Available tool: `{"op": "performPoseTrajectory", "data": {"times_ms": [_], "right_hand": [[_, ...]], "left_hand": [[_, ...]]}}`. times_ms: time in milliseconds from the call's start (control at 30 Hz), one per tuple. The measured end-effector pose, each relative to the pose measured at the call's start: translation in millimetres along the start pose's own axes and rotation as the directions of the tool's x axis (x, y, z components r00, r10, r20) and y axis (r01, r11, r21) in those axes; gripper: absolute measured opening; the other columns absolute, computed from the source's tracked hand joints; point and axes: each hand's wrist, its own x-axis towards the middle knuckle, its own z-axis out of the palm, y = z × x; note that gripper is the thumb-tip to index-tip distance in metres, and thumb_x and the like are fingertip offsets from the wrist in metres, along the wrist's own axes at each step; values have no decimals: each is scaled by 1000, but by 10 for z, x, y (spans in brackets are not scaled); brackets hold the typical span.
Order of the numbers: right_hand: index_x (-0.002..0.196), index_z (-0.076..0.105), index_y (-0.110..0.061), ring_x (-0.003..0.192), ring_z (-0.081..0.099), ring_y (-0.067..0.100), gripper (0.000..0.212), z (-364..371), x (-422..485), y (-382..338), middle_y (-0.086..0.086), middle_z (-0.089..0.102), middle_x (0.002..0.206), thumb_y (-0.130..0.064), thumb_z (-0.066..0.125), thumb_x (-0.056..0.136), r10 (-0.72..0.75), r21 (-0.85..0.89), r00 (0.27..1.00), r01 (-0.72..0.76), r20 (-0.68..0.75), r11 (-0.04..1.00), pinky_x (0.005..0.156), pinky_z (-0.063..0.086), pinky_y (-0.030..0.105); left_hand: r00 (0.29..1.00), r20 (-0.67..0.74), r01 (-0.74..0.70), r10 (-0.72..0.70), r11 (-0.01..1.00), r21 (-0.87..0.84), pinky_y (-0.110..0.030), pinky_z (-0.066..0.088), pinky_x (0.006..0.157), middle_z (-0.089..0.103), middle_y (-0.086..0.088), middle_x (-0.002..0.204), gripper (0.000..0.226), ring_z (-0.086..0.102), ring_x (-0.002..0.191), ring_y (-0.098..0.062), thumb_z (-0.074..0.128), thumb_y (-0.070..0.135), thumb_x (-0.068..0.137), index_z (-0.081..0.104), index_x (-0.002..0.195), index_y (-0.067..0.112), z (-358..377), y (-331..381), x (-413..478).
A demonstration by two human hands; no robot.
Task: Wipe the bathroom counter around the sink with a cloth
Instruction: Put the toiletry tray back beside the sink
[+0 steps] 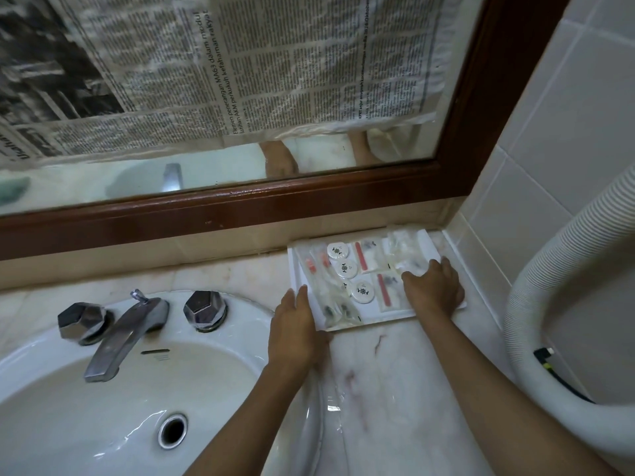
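Observation:
A white tray [378,319] with several wrapped toiletries and round white soaps sits at the back right corner of the pale marble counter [395,389]. My left hand [297,324] grips the tray's left edge, with the thumb at its front corner. My right hand [433,290] holds the right front part, fingers spread over the packets. The white sink [103,389] lies to the left, its rim under my left forearm. No cloth shows on the counter; a green shape [13,194] appears only in the mirror's reflection at far left.
A chrome faucet [117,338] and two faceted knobs [82,321] [205,309] stand behind the basin. A wood-framed mirror [240,207] covered with newspaper rises behind the counter. A white ribbed hose [556,269] curves along the tiled right wall.

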Motion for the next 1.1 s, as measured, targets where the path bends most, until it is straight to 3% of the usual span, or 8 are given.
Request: {"op": "performPoseTrajectory", "data": {"times_ms": [233,300,400,500,633,767,867,1100], "right_hand": [[142,41,-7,144,23,27,67,-15,72,-32,9,28,156,-35,61,85,0,87,1000,-1,20,996,117,18,44],[141,41,-4,146,16,28,65,-12,37,-21,12,25,157,-30,62,85,-22,123,1000,20,19,992,118,16,44],[139,42,-1,147,11,28,62,4,-97,-4,15,23,157,-21,63,85,-82,154,996,86,-34,984,118,14,44],[132,51,-1,146,18,26,50,23,-317,10,14,31,154,-14,62,85,-164,230,984,176,-69,957,117,21,43],[117,63,0,132,44,29,35,28,-703,58,14,52,138,-4,62,81,-269,323,957,289,-108,901,107,36,36],[105,68,-4,114,55,28,30,54,-1200,58,10,65,117,4,63,77,-374,345,916,401,-144,849,95,44,32],[97,69,-6,106,54,28,26,104,-1600,-27,9,67,109,-4,57,75,-463,344,873,487,-156,803,93,36,20],[91,70,-7,96,57,31,26,340,-2368,-405,7,68,100,-8,55,70,-564,330,820,562,-100,758,84,32,16]], "left_hand": [[995,-77,-52,58,996,72,-33,40,86,48,-8,126,73,52,111,-31,78,34,73,42,133,14,27,-20,31],[994,-95,-51,60,994,93,-34,40,84,47,-8,132,75,53,109,-32,76,37,75,40,137,15,48,-30,6],[993,-116,-9,19,996,91,-35,39,93,37,-5,148,79,48,121,-30,69,43,82,31,146,17,64,-46,-63],[979,-202,-1,-10,999,-52,-37,36,100,39,-4,151,67,43,130,-27,68,33,82,41,142,18,55,-83,-215],[941,-337,-77,-30,951,-299,-23,37,88,56,5,121,45,54,110,-16,72,13,75,60,118,19,0,-217,-578],[946,-283,-5,-156,869,-495,-19,45,76,60,16,101,32,60,89,-1,73,9,77,63,99,31,-78,-490,-964],[940,-210,84,-268,781,-618,-12,44,67,67,15,96,27,63,83,0,69,7,82,67,93,32,-172,-735,-1218],[910,-168,169,-379,709,-685,-8,45,66,71,15,83,23,62,77,1,66,5,84,71,84,28,-521,-1501,-1670]]}}
